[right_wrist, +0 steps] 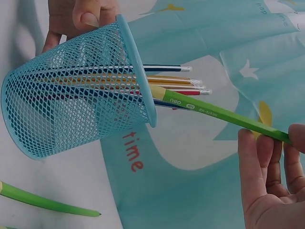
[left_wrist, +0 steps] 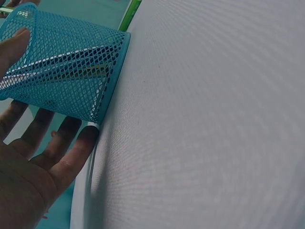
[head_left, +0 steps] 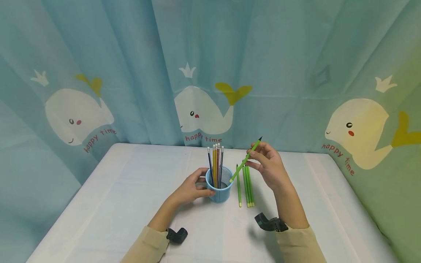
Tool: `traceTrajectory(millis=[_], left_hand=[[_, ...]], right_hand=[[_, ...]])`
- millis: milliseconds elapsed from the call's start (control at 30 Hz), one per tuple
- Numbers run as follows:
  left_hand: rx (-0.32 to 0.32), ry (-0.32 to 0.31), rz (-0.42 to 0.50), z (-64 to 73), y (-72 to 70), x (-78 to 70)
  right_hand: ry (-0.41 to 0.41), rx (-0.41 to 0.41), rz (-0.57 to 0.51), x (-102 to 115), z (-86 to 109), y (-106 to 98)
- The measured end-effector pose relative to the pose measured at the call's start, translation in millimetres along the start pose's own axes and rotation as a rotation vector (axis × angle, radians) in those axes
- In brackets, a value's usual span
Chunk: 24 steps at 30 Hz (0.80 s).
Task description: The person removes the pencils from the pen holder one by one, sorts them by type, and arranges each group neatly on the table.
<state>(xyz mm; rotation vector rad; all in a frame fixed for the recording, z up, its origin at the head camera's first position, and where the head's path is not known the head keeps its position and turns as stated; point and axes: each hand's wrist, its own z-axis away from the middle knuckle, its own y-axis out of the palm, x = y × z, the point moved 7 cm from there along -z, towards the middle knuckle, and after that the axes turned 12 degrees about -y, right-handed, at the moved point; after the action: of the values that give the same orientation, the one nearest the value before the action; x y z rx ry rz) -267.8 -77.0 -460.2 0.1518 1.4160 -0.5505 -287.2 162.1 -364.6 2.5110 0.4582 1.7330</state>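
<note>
- Left hand: light-blue round metal-mesh pencil cup is gripped from its left side; thumb is placed on the near wall, fingers on the far side.
- Cup is stood upright on the white cloth-covered bench, between the two hands.
- Right hand: slim bright-green pencil with black tip and pale-yellow end is pinched between thumb and fingers, near the tip.
- Held pencil is tilted, tip up and to the right; pale end is pointed down at the cup's right rim. Contact with the rim cannot be told.
- Lettering is seen on the held pencil near its pale end, in the right wrist view.
- Cup contents: bunch of dark-blue, yellow and red pencils, stood with white-eraser ends up, gathered toward the left of the cup. Exact count cannot be told.
- On bench, just right of cup: single loose green pencil, laid tip away from the person.
- Right of that: three green pencils, laid close side by side, same direction.
- Black wrist-worn devices are carried on both wrists, by the cuffs of the beige sleeves.
- Behind bench: blue-green curtain, printed with white whales and "happy time".
</note>
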Motion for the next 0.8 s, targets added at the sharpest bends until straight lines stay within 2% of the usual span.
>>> traceTrajectory(millis=[800], left_hand=[[0.002, 0.005, 0.007, -1.4, 0.1, 1.7]], right_hand=[[-0.021, -0.023, -0.001, 2.8, -1.1, -9.4]])
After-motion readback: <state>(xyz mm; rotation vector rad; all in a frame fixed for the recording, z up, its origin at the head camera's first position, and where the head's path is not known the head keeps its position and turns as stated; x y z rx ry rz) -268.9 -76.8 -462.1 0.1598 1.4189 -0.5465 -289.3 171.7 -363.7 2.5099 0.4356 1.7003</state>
